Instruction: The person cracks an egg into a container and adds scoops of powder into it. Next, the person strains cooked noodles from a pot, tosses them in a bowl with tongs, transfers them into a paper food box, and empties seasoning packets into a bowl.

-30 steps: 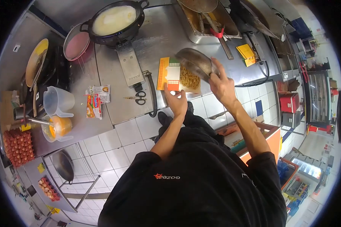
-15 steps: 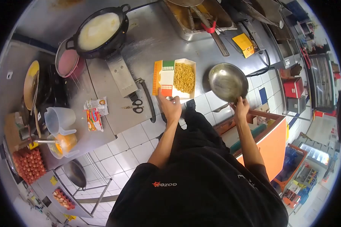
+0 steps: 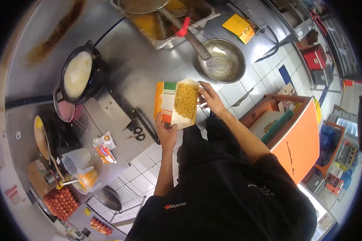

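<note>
An open paper food box [image 3: 167, 101] with an orange, green and white lid holds fried noodles [image 3: 186, 100] at the counter's front edge. My left hand [image 3: 167, 130] grips the lower left corner of the box, thumb on top. At the box's right side is my right hand [image 3: 210, 98], its fingers apart and near or touching the upper right edge. Beyond it, a metal bowl [image 3: 223, 64] rests on the counter with a greasy residue inside, and a long handle reaches over its rim.
A black pan [image 3: 78, 74] of pale liquid stands at the left. Scissors [image 3: 137, 134], noodle packets [image 3: 105, 153], a measuring jug [image 3: 77, 160] and egg trays [image 3: 61, 203] lie leftward. A yellow box [image 3: 239, 28] is at the back; an orange cabinet [image 3: 295, 140] stands right.
My right hand has let go of the metal bowl, which now sits on the counter, and has moved left to the box. The view has turned and shifted.
</note>
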Available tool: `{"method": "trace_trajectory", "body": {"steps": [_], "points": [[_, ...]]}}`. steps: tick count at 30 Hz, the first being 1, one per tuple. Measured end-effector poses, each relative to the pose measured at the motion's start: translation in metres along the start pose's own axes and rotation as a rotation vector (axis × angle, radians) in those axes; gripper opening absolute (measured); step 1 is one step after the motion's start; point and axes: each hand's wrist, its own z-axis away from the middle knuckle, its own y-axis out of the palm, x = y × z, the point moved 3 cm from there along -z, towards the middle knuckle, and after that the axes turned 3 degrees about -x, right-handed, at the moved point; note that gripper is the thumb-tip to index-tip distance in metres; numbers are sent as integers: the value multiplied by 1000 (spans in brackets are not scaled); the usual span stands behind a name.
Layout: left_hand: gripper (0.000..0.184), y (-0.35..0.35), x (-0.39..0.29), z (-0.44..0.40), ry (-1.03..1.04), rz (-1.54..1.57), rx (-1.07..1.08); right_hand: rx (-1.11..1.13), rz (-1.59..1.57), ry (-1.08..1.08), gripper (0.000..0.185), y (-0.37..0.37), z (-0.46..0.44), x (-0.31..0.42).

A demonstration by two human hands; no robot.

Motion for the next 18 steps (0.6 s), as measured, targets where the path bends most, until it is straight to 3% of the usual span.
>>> {"method": "trace_trajectory", "body": {"steps": [4,5,8,10,11,12,14,16,18], "points": [[90,-3,6,16,-51,-47,36,23,220,-146,45,-14,1,-6],[91,0,8,21,-69,-23,9,-28,285,-330,33,-14,-6,-20],[90,5,5,38,-151,-9,-48,-148,344,-499,27,-11,2,-22],[90,4,-3,58,-107,-28,-97,-89,229,-536,21,-9,3,-35],[89,-4,1,66,-54,-121,-109,63,163,-364,22,-19,16,-21],[90,-3,-8,79,-25,-125,-128,80,160,-331,23,-27,27,-14],[86,33,-74,118,83,-164,-142,169,100,-444,24,-75,63,35],[84,68,-122,145,113,-151,-115,408,-62,-365,37,-136,79,65],[83,130,-177,150,166,-170,-47,465,-118,-369,47,-210,80,96]]}}
